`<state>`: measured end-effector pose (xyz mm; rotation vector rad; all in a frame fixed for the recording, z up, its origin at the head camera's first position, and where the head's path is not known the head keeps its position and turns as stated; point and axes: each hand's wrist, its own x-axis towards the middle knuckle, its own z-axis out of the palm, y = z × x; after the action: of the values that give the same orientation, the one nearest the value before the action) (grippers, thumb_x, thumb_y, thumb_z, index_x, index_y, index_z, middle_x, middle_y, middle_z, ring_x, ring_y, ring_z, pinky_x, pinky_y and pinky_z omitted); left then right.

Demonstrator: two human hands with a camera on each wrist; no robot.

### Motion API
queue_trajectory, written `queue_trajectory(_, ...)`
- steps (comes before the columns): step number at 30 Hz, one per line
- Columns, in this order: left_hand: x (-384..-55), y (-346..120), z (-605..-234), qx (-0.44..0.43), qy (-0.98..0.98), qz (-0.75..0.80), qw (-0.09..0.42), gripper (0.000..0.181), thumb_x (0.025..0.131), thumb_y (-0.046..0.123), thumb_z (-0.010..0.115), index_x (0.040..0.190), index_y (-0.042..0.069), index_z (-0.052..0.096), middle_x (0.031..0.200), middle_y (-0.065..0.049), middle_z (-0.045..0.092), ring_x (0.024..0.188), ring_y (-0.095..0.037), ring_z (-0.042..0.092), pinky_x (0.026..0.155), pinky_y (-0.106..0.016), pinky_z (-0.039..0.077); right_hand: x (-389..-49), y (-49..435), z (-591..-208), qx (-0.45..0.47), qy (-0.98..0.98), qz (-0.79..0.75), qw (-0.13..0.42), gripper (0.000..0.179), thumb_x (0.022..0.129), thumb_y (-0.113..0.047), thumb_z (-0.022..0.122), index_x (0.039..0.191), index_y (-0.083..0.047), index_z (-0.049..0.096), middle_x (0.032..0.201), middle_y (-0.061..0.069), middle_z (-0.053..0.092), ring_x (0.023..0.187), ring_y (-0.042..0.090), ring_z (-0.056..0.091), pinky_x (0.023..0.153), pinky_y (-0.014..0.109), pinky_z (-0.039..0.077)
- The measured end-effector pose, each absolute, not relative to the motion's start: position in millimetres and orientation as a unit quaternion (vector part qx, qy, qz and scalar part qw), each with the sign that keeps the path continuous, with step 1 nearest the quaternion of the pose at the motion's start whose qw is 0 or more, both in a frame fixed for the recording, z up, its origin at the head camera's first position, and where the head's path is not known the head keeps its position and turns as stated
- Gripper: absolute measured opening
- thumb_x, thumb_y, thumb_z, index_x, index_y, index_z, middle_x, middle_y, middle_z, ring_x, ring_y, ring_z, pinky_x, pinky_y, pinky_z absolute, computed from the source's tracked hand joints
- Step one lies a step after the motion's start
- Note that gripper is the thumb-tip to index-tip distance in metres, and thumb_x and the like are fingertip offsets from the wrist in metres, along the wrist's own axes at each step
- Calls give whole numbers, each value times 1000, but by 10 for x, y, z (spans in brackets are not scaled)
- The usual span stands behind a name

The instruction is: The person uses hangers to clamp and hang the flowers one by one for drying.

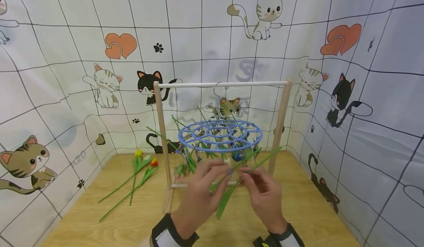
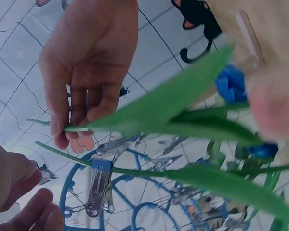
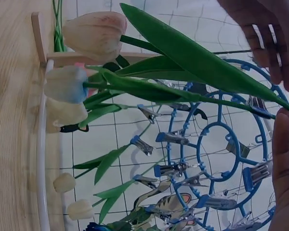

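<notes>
My right hand point(image 1: 265, 195) pinches the green stem of a tulip with a pale pinkish-white bloom point(image 3: 94, 36) and a long leaf point(image 3: 197, 57). Close by on the left, my left hand point(image 1: 207, 191) has its fingers spread, with nothing gripped in the left wrist view. Between the hands and the frame hangs a round blue clip hanger point(image 1: 215, 150). One of its metal clips point(image 2: 98, 187), with blue tips, grips the stem of another tulip, whose bloom point(image 3: 67, 85) is white and blue. Several more tulips hang bloom-down from other clips.
A wooden stand point(image 1: 160, 122) with a white top rod point(image 1: 188, 85) carries the hanger. On the wooden table point(image 1: 132, 228) at left lie several loose tulips, including a yellow one point(image 1: 138, 153) and a red-orange one point(image 1: 154, 162). Cat-print cloth point(image 1: 192, 41) surrounds the table.
</notes>
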<state>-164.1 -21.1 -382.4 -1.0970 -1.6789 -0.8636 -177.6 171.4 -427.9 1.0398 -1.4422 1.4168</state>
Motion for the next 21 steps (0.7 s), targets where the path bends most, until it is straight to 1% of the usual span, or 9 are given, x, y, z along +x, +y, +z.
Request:
queue_trajectory(1, -1657, -195, -3792, -447, -685, -332, 470, 41, 88, 2, 76, 125, 13, 65, 123, -7, 59, 113, -23, 57, 94, -29, 49, -1792, 1740, -4293, 411, -579, 563, 423, 26, 86, 26, 58, 109, 15, 62, 97, 23, 66, 74, 27, 67, 63, 31, 58)
queue_trajectory(4, -1736, -162, -3709, -442, -694, -269, 499, 47, 86, 3, 77, 130, 10, 62, 133, -11, 56, 122, -30, 53, 103, -37, 45, -1826, 1805, -4316, 397, -589, 557, 431, 28, 86, 26, 59, 110, 13, 63, 95, 20, 67, 71, 27, 66, 61, 28, 57)
queue_trajectory(7, -1823, -158, -3665, -425, -716, -210, 512, 50, 86, 6, 78, 133, 8, 60, 138, -13, 54, 128, -32, 50, 108, -43, 41, -1839, 1854, -4310, 386, -594, 554, 438, 28, 85, 25, 59, 109, 13, 64, 94, 20, 69, 69, 26, 66, 58, 26, 56)
queue_trajectory(10, -1885, -180, -3655, -410, -737, -174, 508, 48, 88, 9, 76, 134, 8, 60, 137, -11, 56, 126, -30, 52, 109, -44, 40, -1856, 1897, -4319, 377, -596, 554, 442, 27, 85, 25, 60, 109, 13, 64, 93, 19, 69, 69, 24, 66, 56, 24, 54)
queue_trajectory(15, -1930, -232, -3669, -399, -745, -163, 509, 43, 90, 11, 75, 131, 10, 62, 125, -6, 62, 116, -26, 57, 108, -44, 40, -1781, 1908, -4241, 364, -602, 560, 438, 29, 86, 25, 59, 110, 11, 65, 89, 22, 67, 70, 24, 66, 58, 23, 54)
queue_trajectory(18, -1943, -276, -3674, -394, -747, -166, 509, 41, 90, 11, 75, 129, 10, 64, 121, -5, 64, 113, -26, 58, 106, -45, 42, -1714, 1897, -4176, 354, -609, 560, 436, 29, 86, 24, 59, 111, 10, 65, 87, 23, 67, 69, 25, 65, 57, 22, 52)
queue_trajectory(21, -1953, -340, -3672, -394, -747, -175, 507, 40, 90, 11, 75, 128, 9, 64, 121, -5, 64, 113, -26, 58, 106, -48, 42, -1696, 1898, -4162, 347, -617, 556, 436, 29, 86, 23, 60, 111, 9, 66, 87, 21, 67, 68, 27, 65, 56, 22, 52)
